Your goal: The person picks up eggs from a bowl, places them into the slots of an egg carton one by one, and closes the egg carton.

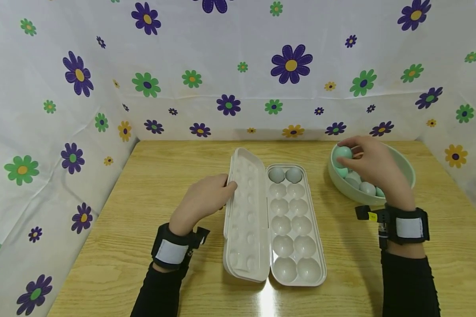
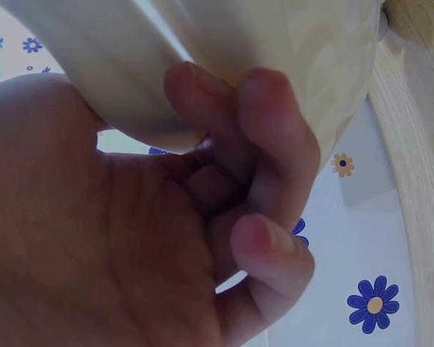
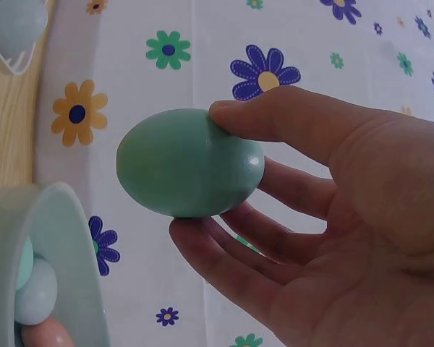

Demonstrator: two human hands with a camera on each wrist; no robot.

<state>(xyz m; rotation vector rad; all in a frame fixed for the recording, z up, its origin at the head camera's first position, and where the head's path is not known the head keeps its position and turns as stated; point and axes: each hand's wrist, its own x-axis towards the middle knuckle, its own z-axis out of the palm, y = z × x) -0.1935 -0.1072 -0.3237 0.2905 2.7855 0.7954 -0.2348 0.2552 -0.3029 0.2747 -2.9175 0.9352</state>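
A white plastic egg box (image 1: 295,225) lies with its lid (image 1: 247,218) raised and leaning left. Two grey-blue eggs (image 1: 277,175) sit in the cups of its far row. My left hand (image 1: 206,196) grips the lid's left edge; in the left wrist view its fingers (image 2: 275,130) are curled against the lid (image 2: 130,65). Between thumb and fingers, my right hand (image 1: 374,160) pinches a green egg (image 3: 188,163) above the left side of a pale green bowl (image 1: 404,169). More green and pale eggs (image 1: 367,188) lie in the bowl, partly hidden by that hand.
The egg box and bowl stand apart on a wooden table (image 1: 154,163). A white flowered cloth (image 1: 230,57) rises behind the table and along both sides. In the right wrist view, an orange-pink egg (image 3: 47,334) shows low inside the bowl.
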